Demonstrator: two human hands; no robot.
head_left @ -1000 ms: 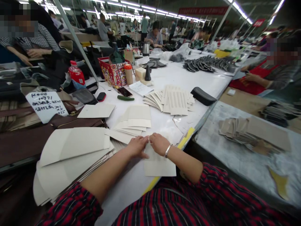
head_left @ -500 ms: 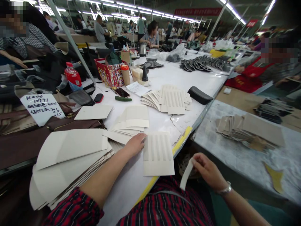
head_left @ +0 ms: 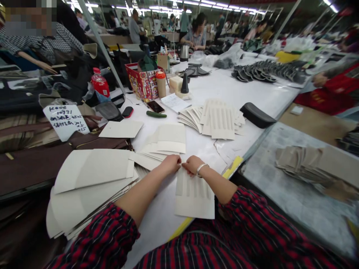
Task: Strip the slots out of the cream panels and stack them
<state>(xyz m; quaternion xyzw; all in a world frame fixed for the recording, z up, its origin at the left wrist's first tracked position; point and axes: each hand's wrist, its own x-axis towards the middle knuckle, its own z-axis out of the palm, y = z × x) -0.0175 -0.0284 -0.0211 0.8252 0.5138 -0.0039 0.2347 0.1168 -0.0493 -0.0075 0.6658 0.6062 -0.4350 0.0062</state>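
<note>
A cream panel with raised strips (head_left: 194, 205) lies at the near edge of the white table. My left hand (head_left: 171, 163) is closed at the panel's upper left corner, fingertips pinched. Just right of it, almost touching, my right hand (head_left: 193, 165) is closed over the panel's top edge. Whatever either hand pinches is too small or hidden to name. Beyond my left hand sits a fanned pile of plain cream panels (head_left: 171, 138). Large curved panels (head_left: 92, 170) are stacked at the left. Farther back lie more ribbed panels (head_left: 221, 121).
A black case (head_left: 257, 115), a green cucumber (head_left: 156, 114), a phone (head_left: 155, 107) and a red box (head_left: 143, 82) stand or lie farther back. At the right, a side table (head_left: 269, 179) holds grey-beige pieces. Other people work around; one in red is at the right.
My right hand has moved left and up from beyond the table edge to the panel, beside my left hand. The pale strip it held no longer shows. The view has shifted left.
</note>
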